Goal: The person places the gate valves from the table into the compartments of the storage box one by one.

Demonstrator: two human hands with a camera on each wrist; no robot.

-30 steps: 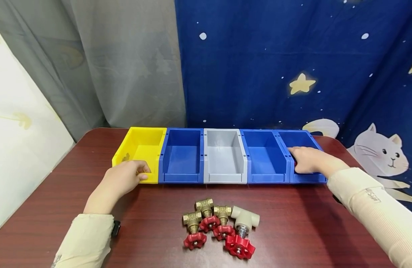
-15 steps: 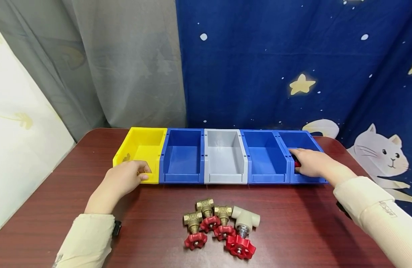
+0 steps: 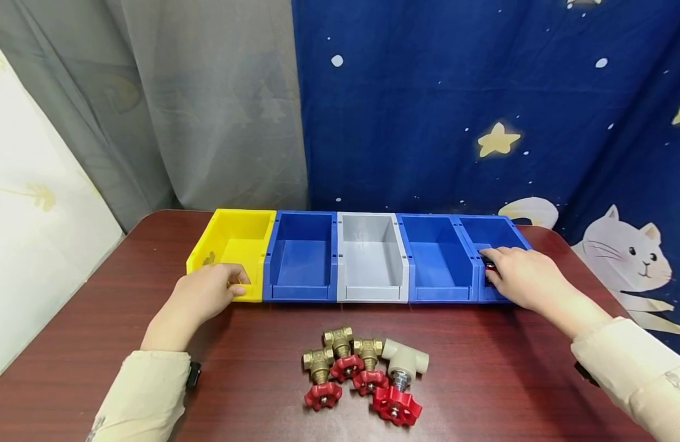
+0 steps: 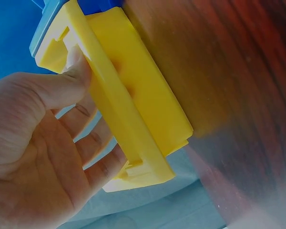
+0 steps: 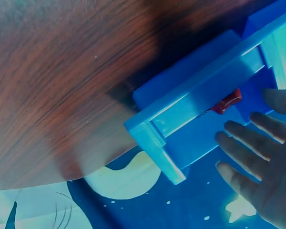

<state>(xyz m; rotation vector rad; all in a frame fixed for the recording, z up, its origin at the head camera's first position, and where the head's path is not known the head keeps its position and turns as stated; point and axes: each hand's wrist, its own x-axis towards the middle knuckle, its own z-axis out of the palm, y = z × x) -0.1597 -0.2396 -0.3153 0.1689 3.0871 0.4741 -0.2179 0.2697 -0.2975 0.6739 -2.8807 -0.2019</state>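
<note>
My left hand (image 3: pixel 207 293) grips the front lip of the yellow bin (image 3: pixel 241 238), thumb on one side and fingers on the other, as the left wrist view also shows. My right hand (image 3: pixel 530 277) hovers over the front of the rightmost blue bin (image 3: pixel 491 228), its fingers spread and relaxed. In the right wrist view a small red piece (image 5: pixel 227 101) lies in that bin, apart from the fingers (image 5: pixel 243 143); its kind cannot be told. Three brass valves (image 3: pixel 319 363) with red handwheels and a beige plastic valve (image 3: pixel 404 359) with a red handwheel lie on the table.
Between the two end bins stand a blue bin (image 3: pixel 301 258), a grey bin (image 3: pixel 371 255) and another blue bin (image 3: pixel 436 258), all side by side. The dark red wooden table (image 3: pixel 251 380) has a curtain (image 3: pixel 406 110) behind it.
My right forearm has shifted to the right and the right fingers have drawn back from the red piece, which shows more. The left hand keeps its grip on the yellow bin.
</note>
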